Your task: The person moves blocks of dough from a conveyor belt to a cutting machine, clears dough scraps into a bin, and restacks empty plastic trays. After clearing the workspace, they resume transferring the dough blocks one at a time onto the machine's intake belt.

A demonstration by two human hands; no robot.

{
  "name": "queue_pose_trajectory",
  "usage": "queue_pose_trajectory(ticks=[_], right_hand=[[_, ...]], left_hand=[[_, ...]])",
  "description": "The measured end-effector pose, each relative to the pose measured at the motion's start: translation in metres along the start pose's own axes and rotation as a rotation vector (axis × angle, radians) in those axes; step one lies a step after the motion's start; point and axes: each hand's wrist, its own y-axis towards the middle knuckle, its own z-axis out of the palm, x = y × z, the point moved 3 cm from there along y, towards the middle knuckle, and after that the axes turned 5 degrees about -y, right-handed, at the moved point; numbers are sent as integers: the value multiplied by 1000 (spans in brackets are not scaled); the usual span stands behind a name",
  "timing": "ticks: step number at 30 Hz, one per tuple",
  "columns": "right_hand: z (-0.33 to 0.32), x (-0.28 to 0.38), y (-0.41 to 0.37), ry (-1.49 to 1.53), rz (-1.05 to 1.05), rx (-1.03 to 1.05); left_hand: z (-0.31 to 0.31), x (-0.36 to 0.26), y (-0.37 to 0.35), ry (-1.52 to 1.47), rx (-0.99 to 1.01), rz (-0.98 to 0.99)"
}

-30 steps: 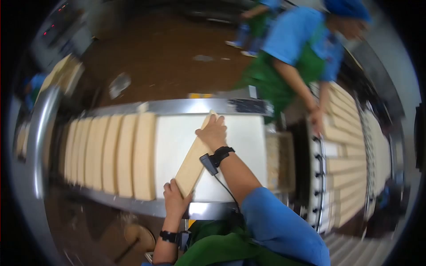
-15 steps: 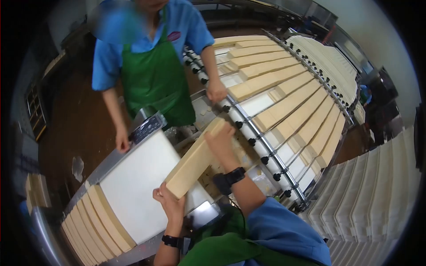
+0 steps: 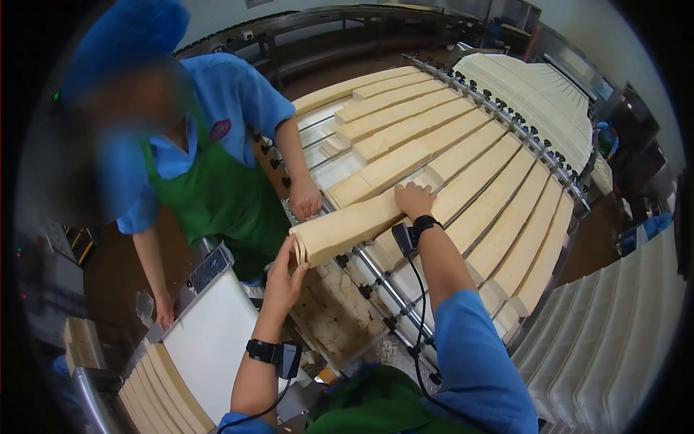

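Observation:
Both my hands are on a long pale-yellow block (image 3: 347,228) with a layered near end. My left hand (image 3: 283,286) grips that end, thumb and fingers spread around its edge. Over the far end, my right hand (image 3: 416,200) curls its fingers down on the block's top. The block lies across the black-knobbed metal rail (image 3: 394,286) at the near side of a wide conveyor (image 3: 412,278). More long pale blocks (image 3: 499,195) rest there in rows, split by thin metal bars.
Opposite me, a person in a green apron (image 3: 217,188) has one hand (image 3: 306,199) by the rail and another (image 3: 165,311) at a white belt (image 3: 210,325). Slabs (image 3: 163,390) line that belt. Below sits a bin of scraps (image 3: 336,311). White stacked trays (image 3: 600,340) stand right.
My hands and the block have moved forward and right, from above the white belt to the wide conveyor's rail. The other person's hand has shifted along the rail.

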Motion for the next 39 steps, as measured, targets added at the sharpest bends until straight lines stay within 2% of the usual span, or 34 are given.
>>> queue_pose_trajectory(ticks=[3,7,12,19,21,23,27,29,30,31,33,35,36,38,39], right_hand=[[12,-12,29,15,-4,63],[-16,-8,18,59,4,185],[9,-22,45,-9,112,-155],[6,-33,48,-55,36,-76],[9,-35,47,-93,22,-214],[13,-37,50,-78,25,-245],[-3,-34,34,33,0,-342],[-15,-23,19,15,-6,-340],[-16,-14,11,-10,-14,-335],[-12,-5,2,-13,-23,-337],[-3,24,-25,190,-237,-488],[-16,54,-69,495,-486,-359],[-21,62,-88,495,-501,-343],[-23,83,-131,459,-807,-354],[-9,89,-135,262,-775,-346]], left_hand=[[16,-4,4,-41,-2,-49],[33,-3,13,-89,-65,-88],[53,9,24,-68,-64,-129],[71,4,31,-14,-83,-124],[73,6,31,2,-87,-102],[75,4,31,30,-88,-158],[84,2,36,16,-94,-131],[94,5,44,-54,-32,-126],[99,9,49,-20,-40,41],[97,7,50,-23,-50,40],[95,7,52,3,4,-107],[92,9,49,18,-31,-72],[88,9,45,40,-57,-33],[79,4,35,32,-111,-38],[74,2,27,25,-151,-32]])
